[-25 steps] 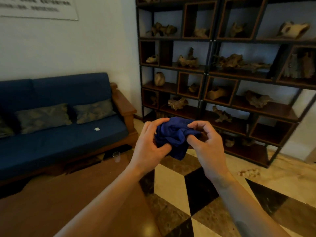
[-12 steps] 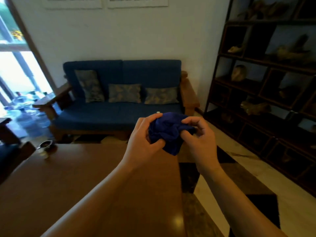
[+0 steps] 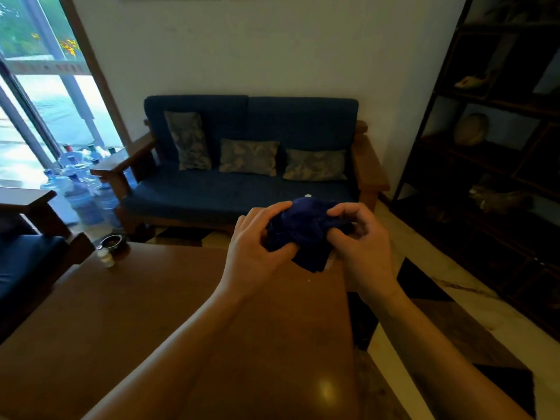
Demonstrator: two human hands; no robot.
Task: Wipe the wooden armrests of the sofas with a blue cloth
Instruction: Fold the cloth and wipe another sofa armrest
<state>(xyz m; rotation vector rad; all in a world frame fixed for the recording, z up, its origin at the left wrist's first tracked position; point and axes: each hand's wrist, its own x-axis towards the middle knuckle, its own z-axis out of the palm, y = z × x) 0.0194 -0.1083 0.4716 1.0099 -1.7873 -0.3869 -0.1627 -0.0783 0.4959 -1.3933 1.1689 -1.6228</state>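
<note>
Both the left hand and right hand clutch the bunched blue cloth; the sofa's right armrest lies ahead, nearer the right hand.

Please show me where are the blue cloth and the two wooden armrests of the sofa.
cloth (image 3: 304, 230), head view, bunched middle.
left armrest (image 3: 122, 163), head view, flat top.
right armrest (image 3: 369, 165), head view, flat top.

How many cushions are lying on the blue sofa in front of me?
3, all along the backrest of the blue sofa: one upright cushion on the left, one cushion in the middle, one cushion on the right. No others visible.
</note>
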